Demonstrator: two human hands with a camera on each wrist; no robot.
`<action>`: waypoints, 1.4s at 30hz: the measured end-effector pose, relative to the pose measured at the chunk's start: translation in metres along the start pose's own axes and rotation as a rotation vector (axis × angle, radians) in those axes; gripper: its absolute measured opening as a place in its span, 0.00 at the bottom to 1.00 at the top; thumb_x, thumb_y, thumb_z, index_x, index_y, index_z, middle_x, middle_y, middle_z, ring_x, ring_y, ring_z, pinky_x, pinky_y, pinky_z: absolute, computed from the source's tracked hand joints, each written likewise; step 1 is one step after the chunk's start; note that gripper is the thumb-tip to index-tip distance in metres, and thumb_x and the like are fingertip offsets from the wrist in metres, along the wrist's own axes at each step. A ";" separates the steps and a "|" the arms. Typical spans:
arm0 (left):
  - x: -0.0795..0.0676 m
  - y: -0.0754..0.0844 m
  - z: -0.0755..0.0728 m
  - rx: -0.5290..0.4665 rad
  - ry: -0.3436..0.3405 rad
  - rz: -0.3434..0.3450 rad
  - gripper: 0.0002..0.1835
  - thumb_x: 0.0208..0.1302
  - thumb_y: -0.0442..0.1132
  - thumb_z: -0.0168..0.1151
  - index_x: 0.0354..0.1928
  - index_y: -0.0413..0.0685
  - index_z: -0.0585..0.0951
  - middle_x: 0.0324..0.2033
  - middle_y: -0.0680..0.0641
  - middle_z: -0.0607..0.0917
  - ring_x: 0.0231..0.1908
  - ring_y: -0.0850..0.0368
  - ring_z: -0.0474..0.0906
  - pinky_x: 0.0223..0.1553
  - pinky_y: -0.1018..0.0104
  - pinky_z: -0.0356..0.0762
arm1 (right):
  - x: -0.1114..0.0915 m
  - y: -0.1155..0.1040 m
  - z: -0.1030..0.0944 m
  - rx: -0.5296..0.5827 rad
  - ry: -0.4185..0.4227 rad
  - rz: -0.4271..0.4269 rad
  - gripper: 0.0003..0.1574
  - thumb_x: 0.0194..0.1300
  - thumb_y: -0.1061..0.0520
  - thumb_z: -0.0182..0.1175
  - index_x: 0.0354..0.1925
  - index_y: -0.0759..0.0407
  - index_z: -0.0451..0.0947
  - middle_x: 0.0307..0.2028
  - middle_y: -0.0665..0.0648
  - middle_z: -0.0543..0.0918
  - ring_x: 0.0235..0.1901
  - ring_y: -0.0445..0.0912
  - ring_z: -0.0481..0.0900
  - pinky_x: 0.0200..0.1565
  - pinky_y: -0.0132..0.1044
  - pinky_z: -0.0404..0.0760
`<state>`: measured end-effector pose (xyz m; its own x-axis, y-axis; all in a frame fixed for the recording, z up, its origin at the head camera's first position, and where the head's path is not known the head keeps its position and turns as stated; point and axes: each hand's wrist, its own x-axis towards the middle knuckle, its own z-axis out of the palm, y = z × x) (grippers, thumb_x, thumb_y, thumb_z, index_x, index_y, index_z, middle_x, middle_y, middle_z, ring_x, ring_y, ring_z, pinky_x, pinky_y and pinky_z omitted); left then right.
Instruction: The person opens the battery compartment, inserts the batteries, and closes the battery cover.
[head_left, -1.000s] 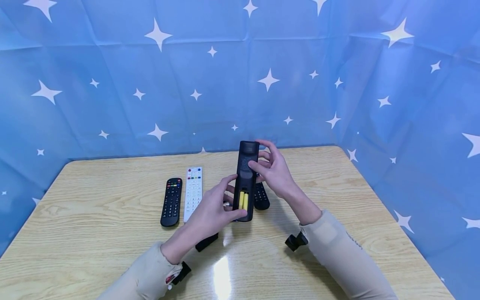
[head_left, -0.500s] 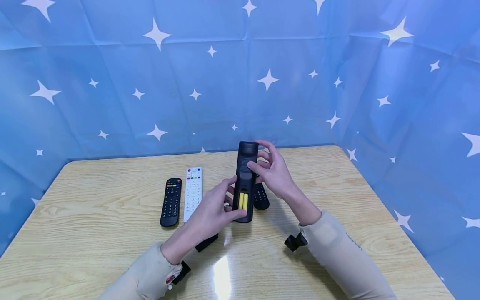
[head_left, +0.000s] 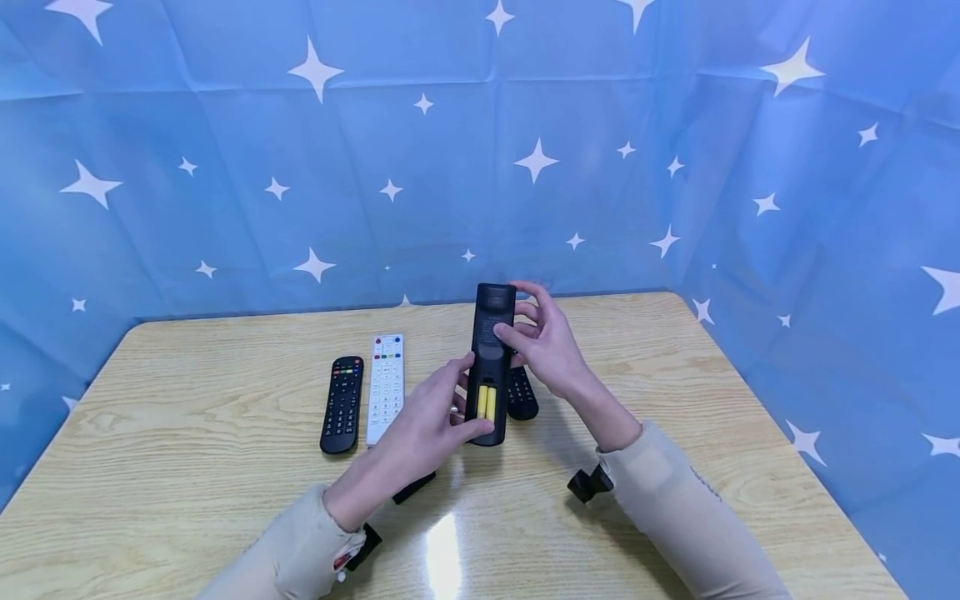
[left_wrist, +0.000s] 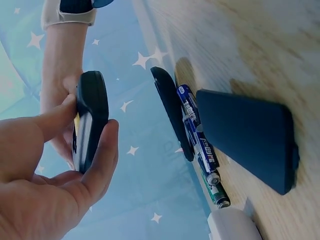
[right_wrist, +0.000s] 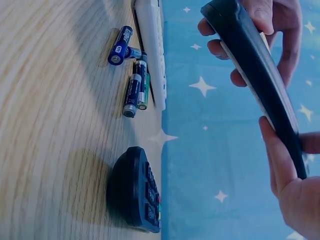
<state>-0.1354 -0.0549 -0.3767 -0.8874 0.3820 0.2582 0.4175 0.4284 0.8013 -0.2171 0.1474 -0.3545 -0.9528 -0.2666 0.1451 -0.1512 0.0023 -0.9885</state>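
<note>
A black remote control [head_left: 491, 354] is held up above the table, back side facing me and tilted upright. Two yellow batteries [head_left: 487, 402] sit side by side in its uncovered battery compartment. My left hand [head_left: 423, 421] grips the lower end, thumb over the bottom edge by the batteries and fingers behind. With thumb on the back and fingers round the far edge, my right hand [head_left: 551, 350] holds the upper end. In the left wrist view, a flat black piece [left_wrist: 247, 137] with a small tab, like a battery cover, lies on the table.
A black remote [head_left: 342, 406] and a white remote [head_left: 386, 383] lie at left, buttons up. Another black remote [head_left: 522, 396] is partly hidden behind the held one. Several loose batteries [right_wrist: 132, 90] lie on the wooden table [head_left: 225, 400]. A blue starred cloth [head_left: 225, 142] hangs behind.
</note>
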 end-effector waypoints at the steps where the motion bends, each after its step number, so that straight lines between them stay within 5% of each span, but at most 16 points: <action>1: 0.000 0.000 0.000 0.005 0.006 -0.001 0.41 0.64 0.37 0.74 0.74 0.36 0.64 0.44 0.47 0.80 0.34 0.60 0.80 0.33 0.68 0.83 | 0.000 0.000 0.000 0.001 -0.001 0.000 0.40 0.72 0.67 0.62 0.75 0.50 0.58 0.54 0.64 0.78 0.43 0.54 0.85 0.31 0.47 0.88; 15: 0.001 -0.004 0.000 0.008 0.042 -0.012 0.37 0.65 0.33 0.73 0.71 0.35 0.66 0.41 0.46 0.80 0.32 0.56 0.80 0.30 0.68 0.82 | 0.001 0.001 0.005 0.003 -0.013 -0.009 0.40 0.71 0.67 0.62 0.75 0.50 0.59 0.54 0.64 0.78 0.42 0.55 0.85 0.32 0.50 0.88; 28: -0.004 -0.007 -0.004 0.017 -0.018 -0.016 0.37 0.67 0.35 0.72 0.72 0.37 0.64 0.45 0.46 0.80 0.33 0.61 0.80 0.33 0.68 0.83 | 0.001 0.006 0.002 -0.022 -0.039 -0.016 0.39 0.71 0.67 0.62 0.74 0.52 0.59 0.53 0.66 0.79 0.40 0.55 0.85 0.30 0.50 0.88; 37: -0.017 -0.007 -0.012 0.249 -0.042 -0.046 0.30 0.69 0.39 0.69 0.68 0.36 0.71 0.51 0.41 0.81 0.42 0.52 0.82 0.42 0.58 0.83 | 0.001 0.012 -0.003 -0.028 -0.033 -0.003 0.39 0.72 0.67 0.62 0.74 0.52 0.59 0.52 0.66 0.79 0.39 0.53 0.85 0.30 0.48 0.88; 42: -0.024 -0.004 -0.017 0.397 -0.128 -0.082 0.19 0.67 0.36 0.70 0.56 0.36 0.80 0.47 0.40 0.82 0.39 0.51 0.81 0.41 0.55 0.82 | 0.001 0.013 -0.004 -0.025 -0.029 0.004 0.40 0.71 0.66 0.62 0.74 0.52 0.59 0.53 0.66 0.79 0.39 0.53 0.85 0.30 0.48 0.88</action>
<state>-0.1192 -0.0792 -0.3771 -0.8999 0.4213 0.1128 0.4114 0.7343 0.5399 -0.2214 0.1511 -0.3669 -0.9454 -0.2946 0.1395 -0.1542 0.0274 -0.9877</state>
